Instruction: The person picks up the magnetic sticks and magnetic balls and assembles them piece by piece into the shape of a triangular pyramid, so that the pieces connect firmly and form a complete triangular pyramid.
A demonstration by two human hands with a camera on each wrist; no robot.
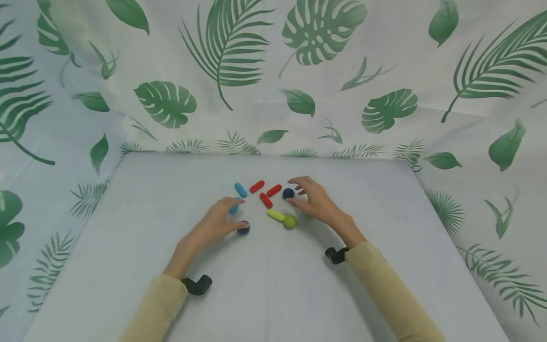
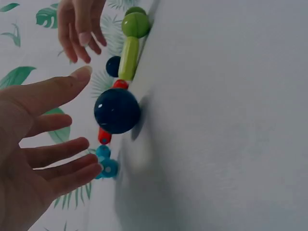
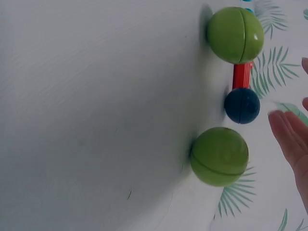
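My left hand [image 1: 212, 223] hovers with fingers spread beside a dark blue ball [image 2: 117, 110]. In the head view its thumb tip overlaps that ball, and its fingers partly cover a light blue rod [image 1: 233, 209]. My right hand [image 1: 317, 201] is held with fingers apart and thumb out, around the near side of another dark blue ball [image 1: 288, 193]. Beneath the right hand a green ball [image 3: 219, 157] is mostly hidden from the head view; it shows fully in the right wrist view. Neither hand grips anything.
Between the hands lie three red rods [image 1: 266, 200] and a yellow-green rod [image 1: 276, 215] with its end at a green ball [image 1: 290, 222]. Another light blue rod [image 1: 240, 190] lies farther back. Leaf-patterned cloth [image 1: 256, 118] rises behind the white table [image 1: 265, 285].
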